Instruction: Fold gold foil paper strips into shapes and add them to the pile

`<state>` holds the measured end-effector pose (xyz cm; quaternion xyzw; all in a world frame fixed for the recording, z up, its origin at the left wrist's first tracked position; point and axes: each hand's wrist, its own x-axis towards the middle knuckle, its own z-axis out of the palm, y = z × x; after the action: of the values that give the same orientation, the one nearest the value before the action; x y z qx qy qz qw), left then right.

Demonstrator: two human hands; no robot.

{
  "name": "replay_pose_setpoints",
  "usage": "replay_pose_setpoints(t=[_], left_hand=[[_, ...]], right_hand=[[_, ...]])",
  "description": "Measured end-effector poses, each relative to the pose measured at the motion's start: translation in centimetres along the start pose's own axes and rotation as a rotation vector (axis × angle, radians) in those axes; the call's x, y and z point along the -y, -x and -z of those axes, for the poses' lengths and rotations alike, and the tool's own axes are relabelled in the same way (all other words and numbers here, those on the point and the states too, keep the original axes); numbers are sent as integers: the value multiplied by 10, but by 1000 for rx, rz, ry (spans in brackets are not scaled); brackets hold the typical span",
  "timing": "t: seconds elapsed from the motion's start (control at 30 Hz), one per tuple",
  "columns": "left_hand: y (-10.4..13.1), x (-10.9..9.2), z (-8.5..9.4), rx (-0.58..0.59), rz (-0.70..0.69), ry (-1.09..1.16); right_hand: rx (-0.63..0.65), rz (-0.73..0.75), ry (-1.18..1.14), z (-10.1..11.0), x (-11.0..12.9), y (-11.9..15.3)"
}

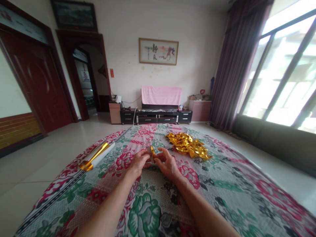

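Note:
Between my two hands is a small piece of gold foil paper (152, 153) with a pale grey-white back, held upright and partly curled. My left hand (139, 163) grips its left edge between thumb and fingers. On the other side, my right hand (168, 163) pinches the right edge. A heap of folded gold foil pieces (189, 144) lies beyond my right hand. Over to the left rests a stack of gold foil sheets (97, 156), white side partly showing, with the near end curling up.
A floral cloth (144, 214) in green, pink and grey covers the round surface under my hands. Further back stand a low black cabinet (158, 118) and a screen draped with a pink towel (161, 95). Purple curtains (237, 65) hang by the window at right.

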<state>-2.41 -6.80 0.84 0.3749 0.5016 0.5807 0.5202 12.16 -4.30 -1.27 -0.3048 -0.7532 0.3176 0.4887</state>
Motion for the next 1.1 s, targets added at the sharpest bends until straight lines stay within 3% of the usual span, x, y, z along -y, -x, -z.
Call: replay_pose_setpoints(t=[0.17, 0.3, 0.5, 0.63, 0.87, 1.1], left_hand=[[1, 0, -2, -44, 19, -8], [-2, 3, 0, 9, -5, -42], [-3, 4, 6, 180, -14, 78], [-1, 3, 7, 250, 9, 168], [0, 5, 10, 357, 55, 225], [2, 3, 10, 364, 69, 210]], right_hand=[[24, -9, 15, -1, 3, 0], [-31, -95, -4, -3, -3, -3], [43, -344, -375, 7, -7, -8], [145, -425, -541, 15, -2, -8], [259, -447, -644, 20, 0, -9], [275, -435, -655, 20, -8, -10]])
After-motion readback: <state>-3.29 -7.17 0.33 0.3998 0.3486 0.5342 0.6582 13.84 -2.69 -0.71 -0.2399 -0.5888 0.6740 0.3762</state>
